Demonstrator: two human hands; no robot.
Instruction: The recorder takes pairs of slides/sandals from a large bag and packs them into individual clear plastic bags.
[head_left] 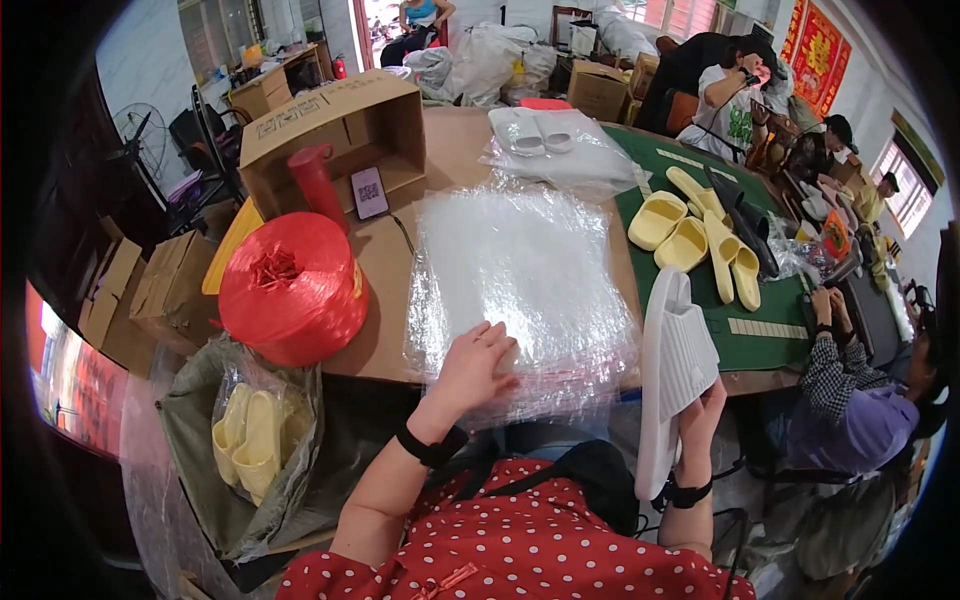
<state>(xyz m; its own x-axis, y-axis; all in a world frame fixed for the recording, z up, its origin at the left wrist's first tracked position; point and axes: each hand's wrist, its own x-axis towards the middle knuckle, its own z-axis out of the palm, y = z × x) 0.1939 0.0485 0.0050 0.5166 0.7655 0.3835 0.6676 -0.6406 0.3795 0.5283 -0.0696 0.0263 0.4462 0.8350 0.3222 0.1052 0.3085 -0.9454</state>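
Observation:
A thick stack of clear plastic bags (515, 260) lies on the table in front of me. My left hand (475, 365) rests on its near part, fingers spread over the top bag and holding nothing. On the right, past the table's front edge, my right hand (703, 415) grips a white slide sandal (665, 375) with a ribbed strap. The sandal stands on end, toe up, and part of the hand is hidden behind it. Whether a second sandal is held with it, I cannot tell. Beyond the bags, white slides (530, 132) lie on clear plastic.
Left of the bags are a red twine roll (290, 290), a cardboard box (335, 140) and a phone (369, 193). Bagged yellow slides (258, 445) sit in a green sack (190, 430). Yellow slides (683, 243) lie on a green mat (735, 290). A co-worker (850, 410) sits at right.

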